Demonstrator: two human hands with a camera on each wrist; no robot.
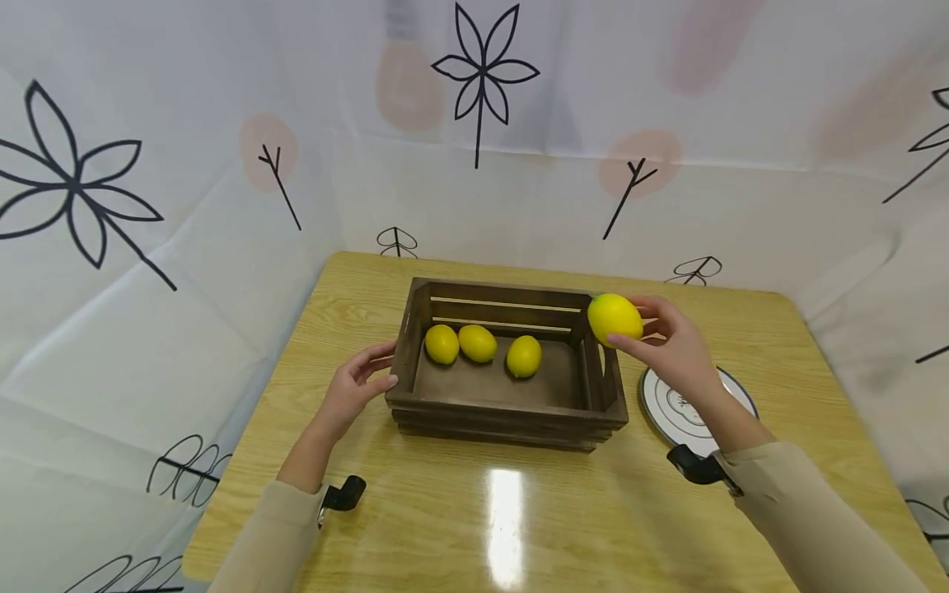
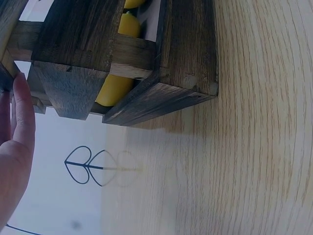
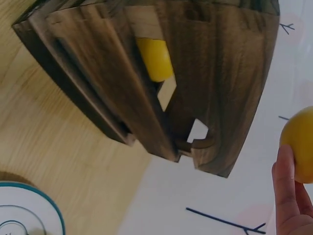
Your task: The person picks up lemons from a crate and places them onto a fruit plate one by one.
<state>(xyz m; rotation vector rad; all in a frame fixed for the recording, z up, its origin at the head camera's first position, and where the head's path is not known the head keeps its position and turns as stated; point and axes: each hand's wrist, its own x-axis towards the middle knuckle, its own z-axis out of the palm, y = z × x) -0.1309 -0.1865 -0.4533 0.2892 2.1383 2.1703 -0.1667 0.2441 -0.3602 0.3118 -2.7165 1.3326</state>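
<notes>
A dark brown slatted wooden crate point(image 1: 504, 420) stands on the table with three lemons inside: one at the left point(image 1: 441, 344), a second beside it point(image 1: 478, 343) and another nearer the middle point(image 1: 524, 357). My right hand point(image 1: 675, 342) pinches a larger-looking lemon point(image 1: 614, 317) above the crate's right end. In the right wrist view that lemon point(image 3: 301, 144) sits between the fingers and thumb, apart from the crate. At the crate's left end my left hand point(image 1: 357, 385) rests against the outer side with thumb and fingers spread; the left wrist view shows its fingers point(image 2: 23, 105) touching the wood.
A white plate point(image 1: 660, 403) with a dark rim lies on the table point(image 1: 415, 511) to the right of the crate, partly under my right forearm. White patterned cloth point(image 1: 549, 198) hangs behind the table and along both sides.
</notes>
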